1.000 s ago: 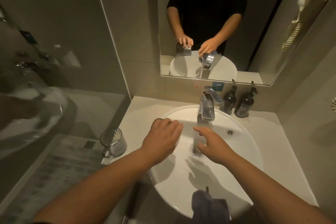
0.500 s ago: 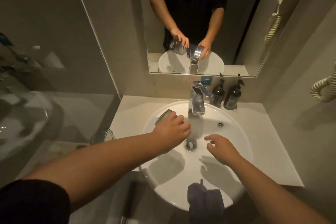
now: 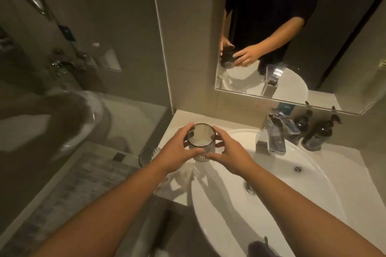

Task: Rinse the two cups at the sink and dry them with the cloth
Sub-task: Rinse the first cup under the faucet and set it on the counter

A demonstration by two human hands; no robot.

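A ribbed clear glass cup (image 3: 201, 140) is upright above the counter, left of the white sink basin (image 3: 271, 204). My left hand (image 3: 177, 152) grips its left side. My right hand (image 3: 229, 156) curls round its right side and base. A second ribbed cup (image 3: 148, 155) stands on the counter just left of my left wrist, partly hidden by my forearm. The dark cloth (image 3: 261, 249) lies on the basin's near rim at the bottom edge.
A chrome tap (image 3: 273, 137) stands at the back of the basin, with two dark pump bottles (image 3: 317, 131) to its right. The drain (image 3: 248, 188) is mid-basin. A mirror (image 3: 292, 37) hangs above, and a glass shower panel (image 3: 73, 69) borders the counter on the left.
The left hand carried the cup from under the tap leftward to above the counter and turned it upright. The right hand left the basin and took hold of the cup too.
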